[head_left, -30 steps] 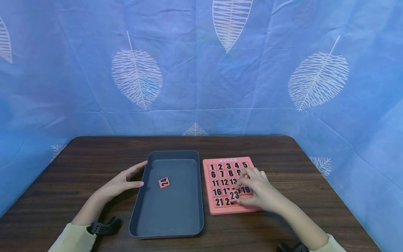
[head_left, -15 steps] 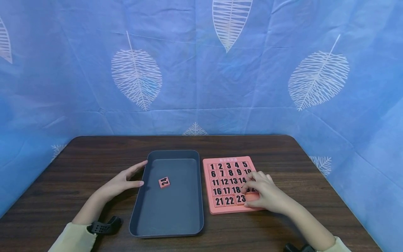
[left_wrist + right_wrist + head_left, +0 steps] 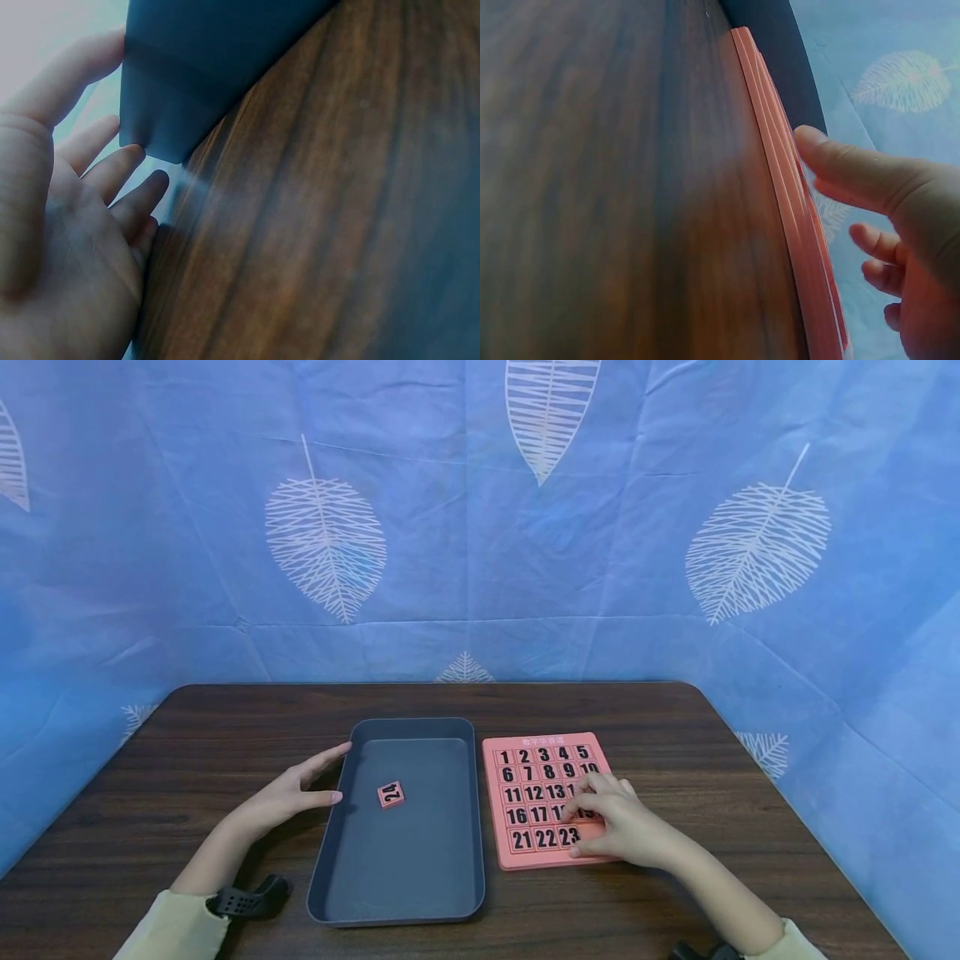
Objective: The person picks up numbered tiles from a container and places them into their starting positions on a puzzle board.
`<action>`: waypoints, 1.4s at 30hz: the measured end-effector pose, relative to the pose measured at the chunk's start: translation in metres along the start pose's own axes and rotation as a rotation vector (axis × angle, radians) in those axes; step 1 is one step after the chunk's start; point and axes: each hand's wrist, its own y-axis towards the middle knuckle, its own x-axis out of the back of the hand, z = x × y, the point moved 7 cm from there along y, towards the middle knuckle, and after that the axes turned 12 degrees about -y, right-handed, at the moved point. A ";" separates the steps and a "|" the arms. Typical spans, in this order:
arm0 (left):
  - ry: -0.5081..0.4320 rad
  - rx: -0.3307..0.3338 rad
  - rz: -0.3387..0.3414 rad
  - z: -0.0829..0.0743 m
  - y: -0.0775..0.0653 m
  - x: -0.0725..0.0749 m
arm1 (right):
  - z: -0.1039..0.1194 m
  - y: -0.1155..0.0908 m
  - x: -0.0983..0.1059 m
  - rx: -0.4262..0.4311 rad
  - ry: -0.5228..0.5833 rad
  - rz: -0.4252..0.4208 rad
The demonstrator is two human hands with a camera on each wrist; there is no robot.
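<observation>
In the head view my right hand is over the lower right of a pink number puzzle board. Its thumb and index finger are at the lower and upper edges of the tile 23, pinching it in the bottom row right of 22. The right wrist view has the thumb at the board's edge, the tile hidden. A loose tile 24 lies turned sideways in a dark grey tray. My left hand touches the tray's left rim with spread thumb and fingers.
Both the tray and the puzzle board lie on a dark wood-grain table, side by side with a narrow gap. A blue cloth with white leaf prints hangs behind. Black bands circle the wrists.
My right hand brought the tile 23 down to the bottom row, first rightward, then slightly back left against the tile 22. My left hand and the tray have stayed put.
</observation>
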 end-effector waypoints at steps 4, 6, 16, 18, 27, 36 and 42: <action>-0.011 0.003 -0.001 0.000 0.000 0.000 | 0.012 0.013 0.003 0.010 -0.005 -0.025; -0.020 0.003 0.001 -0.001 0.000 0.000 | 0.021 0.023 0.005 0.017 -0.008 -0.030; -0.023 -0.010 0.011 -0.001 0.001 -0.001 | 0.073 0.074 0.000 0.090 0.025 -0.026; -0.023 -0.008 0.012 0.000 0.002 -0.001 | 0.082 0.084 -0.003 0.101 0.021 -0.014; -0.014 0.017 -0.014 0.000 0.000 0.000 | 0.103 0.128 -0.030 0.142 -0.084 0.063; -0.014 0.013 -0.009 -0.002 0.001 -0.002 | 0.120 0.165 -0.051 0.168 -0.201 0.159; -0.012 0.020 -0.009 -0.002 0.000 -0.001 | 0.122 0.181 -0.064 0.154 -0.231 0.191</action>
